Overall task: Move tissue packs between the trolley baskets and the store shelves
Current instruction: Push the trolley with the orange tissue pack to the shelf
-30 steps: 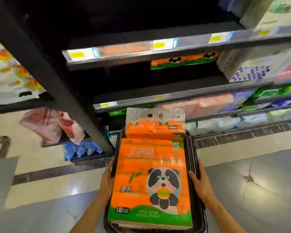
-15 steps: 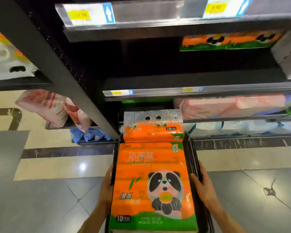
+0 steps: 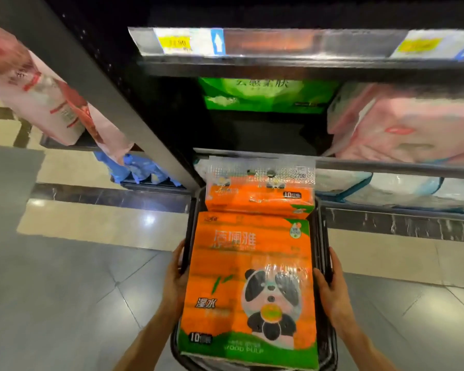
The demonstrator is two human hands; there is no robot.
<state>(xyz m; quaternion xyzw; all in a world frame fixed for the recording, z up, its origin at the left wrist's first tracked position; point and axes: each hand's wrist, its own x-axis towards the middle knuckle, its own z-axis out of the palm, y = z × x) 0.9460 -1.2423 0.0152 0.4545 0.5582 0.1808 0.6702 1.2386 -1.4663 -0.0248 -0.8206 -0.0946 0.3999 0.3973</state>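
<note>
Orange tissue packs (image 3: 249,285) in basket (image 3: 322,236)

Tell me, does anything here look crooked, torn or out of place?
Nothing looks torn or spilled. The one oddity: two orange panda tissue packs, a near one and a far one, sit higher than the black basket's rim. The left hand and right hand grip its sides.

My left hand (image 3: 176,279) was on the basket's (image 3: 322,231) left rim, my right hand (image 3: 330,286) on its right rim, one tissue pack (image 3: 241,277) lay in it before me, a second pack (image 3: 260,195) behind that, the shelves (image 3: 300,66) beyond.
</note>
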